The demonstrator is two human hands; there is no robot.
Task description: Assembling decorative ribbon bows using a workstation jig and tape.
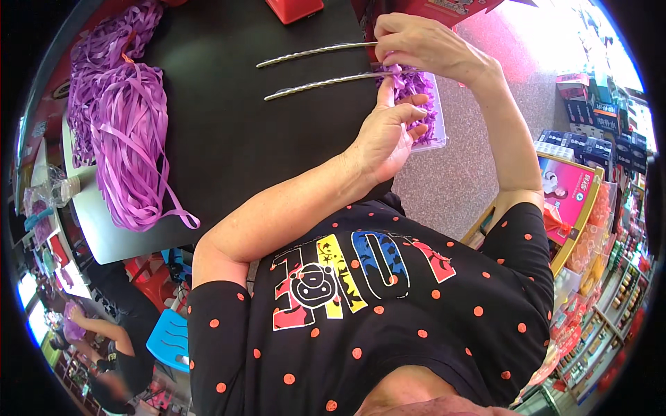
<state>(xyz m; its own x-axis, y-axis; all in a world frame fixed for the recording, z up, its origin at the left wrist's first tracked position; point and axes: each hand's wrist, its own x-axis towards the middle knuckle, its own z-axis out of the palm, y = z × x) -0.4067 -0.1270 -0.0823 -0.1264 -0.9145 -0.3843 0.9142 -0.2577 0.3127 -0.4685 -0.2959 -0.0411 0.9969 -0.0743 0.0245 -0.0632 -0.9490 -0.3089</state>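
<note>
Two twisted metal rods [316,84] reach out side by side over the dark tabletop, their far ends at my hands. A small purple ribbon knot [395,71] sits at the nearer rod. My left hand [388,142] comes up from below, a fingertip pressed to that knot and its other fingers half curled. From the right, my right hand [427,50] bends over the rod ends and pinches the ribbon from above; its fingertips are partly hidden. Below the knot, a clear plastic tray [438,135] holds many purple ribbon pieces [424,97].
Bundles of purple ribbon [132,139] lie on the left of the dark table [222,111]. A red object [295,8] stands at the far edge. A blue stool [168,340] and another person [121,360] are at lower left. Stocked shelves [610,298] line the right.
</note>
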